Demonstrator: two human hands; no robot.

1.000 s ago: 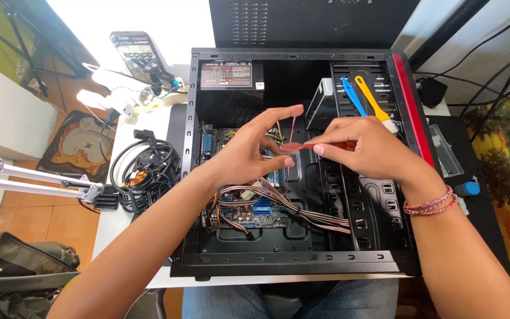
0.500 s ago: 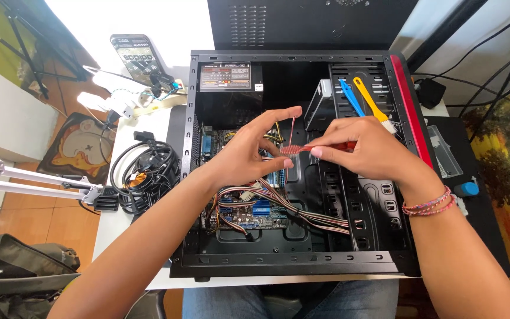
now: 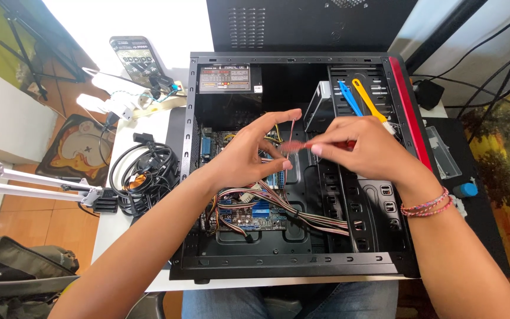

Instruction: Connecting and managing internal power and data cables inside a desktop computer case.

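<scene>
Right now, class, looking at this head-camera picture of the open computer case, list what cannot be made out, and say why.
- Red cable, head view: its far end is hidden under the right hand.
- Left hand: whether it grips the cable; the thin wire blurs at the fingers.
- Motherboard: the middle is covered by both hands.
- Phone: the screen is too small to read.
- Computer case: the side panel behind is cut off by the top edge.

Thin red cable, flat end level, pinched above open black computer case
</scene>
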